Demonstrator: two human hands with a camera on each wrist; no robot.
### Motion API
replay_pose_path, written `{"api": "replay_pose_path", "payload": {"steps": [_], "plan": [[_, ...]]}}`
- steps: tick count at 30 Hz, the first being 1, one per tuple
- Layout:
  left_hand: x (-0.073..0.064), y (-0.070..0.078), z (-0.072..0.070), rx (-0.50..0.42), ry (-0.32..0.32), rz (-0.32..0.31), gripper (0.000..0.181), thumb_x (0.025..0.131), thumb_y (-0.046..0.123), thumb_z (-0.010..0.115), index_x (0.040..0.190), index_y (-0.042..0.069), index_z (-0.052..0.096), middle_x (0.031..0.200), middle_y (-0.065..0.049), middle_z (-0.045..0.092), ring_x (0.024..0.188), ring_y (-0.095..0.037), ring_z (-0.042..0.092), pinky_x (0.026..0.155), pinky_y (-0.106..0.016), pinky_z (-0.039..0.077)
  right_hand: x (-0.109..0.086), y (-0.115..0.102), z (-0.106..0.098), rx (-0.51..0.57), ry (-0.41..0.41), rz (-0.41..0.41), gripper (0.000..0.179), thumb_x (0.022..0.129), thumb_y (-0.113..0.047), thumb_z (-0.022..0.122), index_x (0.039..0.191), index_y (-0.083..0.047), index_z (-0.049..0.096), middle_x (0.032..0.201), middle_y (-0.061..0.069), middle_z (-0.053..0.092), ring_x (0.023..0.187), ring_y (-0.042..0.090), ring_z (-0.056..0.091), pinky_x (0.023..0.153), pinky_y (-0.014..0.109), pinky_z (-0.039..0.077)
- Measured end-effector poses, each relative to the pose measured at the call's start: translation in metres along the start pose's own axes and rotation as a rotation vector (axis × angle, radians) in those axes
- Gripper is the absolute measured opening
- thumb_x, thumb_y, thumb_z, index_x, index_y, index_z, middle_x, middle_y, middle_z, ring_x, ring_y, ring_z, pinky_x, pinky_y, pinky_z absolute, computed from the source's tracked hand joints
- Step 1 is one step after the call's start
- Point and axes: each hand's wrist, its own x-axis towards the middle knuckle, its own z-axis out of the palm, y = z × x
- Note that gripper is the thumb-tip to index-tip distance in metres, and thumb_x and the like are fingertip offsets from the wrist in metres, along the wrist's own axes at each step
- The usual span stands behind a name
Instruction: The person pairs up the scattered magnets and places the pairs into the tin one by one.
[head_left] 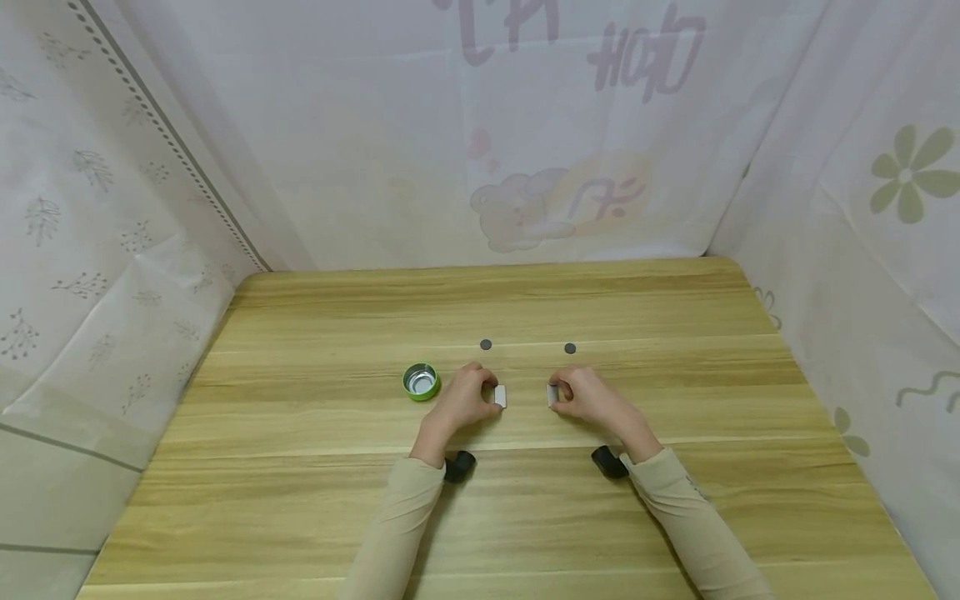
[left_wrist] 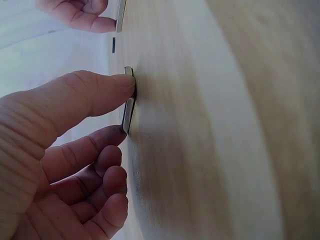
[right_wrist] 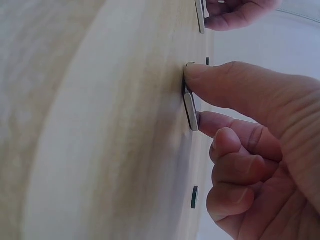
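Near the middle of the wooden table my left hand [head_left: 465, 397] pinches a small, thin white rectangular plate [head_left: 500, 396] between thumb and index finger. Seen edge-on in the left wrist view, this plate [left_wrist: 128, 115] has a shiny rim and lies close to the tabletop. Facing it, my right hand [head_left: 592, 397] pinches a matching white rectangular plate [head_left: 552, 395], also edge-on as a plate [right_wrist: 190, 111] in the right wrist view. A gap separates the two plates. The other fingers of both hands are curled in.
Two dark round discs [head_left: 486, 344] [head_left: 570, 348] lie flat on the table [head_left: 337, 500] beyond the hands. Left of my left hand stands a round green tin [head_left: 421, 382], open at the top with a silvery inside. Black wrist devices [head_left: 610, 462] sit under both wrists. Patterned curtains [head_left: 360, 167] surround the table.
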Motion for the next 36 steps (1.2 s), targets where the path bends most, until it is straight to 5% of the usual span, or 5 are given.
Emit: {"api": "replay_pose_path", "payload": {"steps": [36], "plan": [[0.003,0.007,0.004,0.007,-0.017,0.028,0.033,0.067,0.011,0.082,0.094,-0.002,0.068,0.088,-0.008,0.056,0.083,-0.022,0.055,0.078,-0.034,0.050,0.011,-0.008,0.006,0.004,-0.032,-0.017,0.028,0.077,-0.008,0.076,0.100,0.002,0.064,0.066,0.000,0.047,0.061,0.006,0.041,0.055,0.019,0.037]]}}
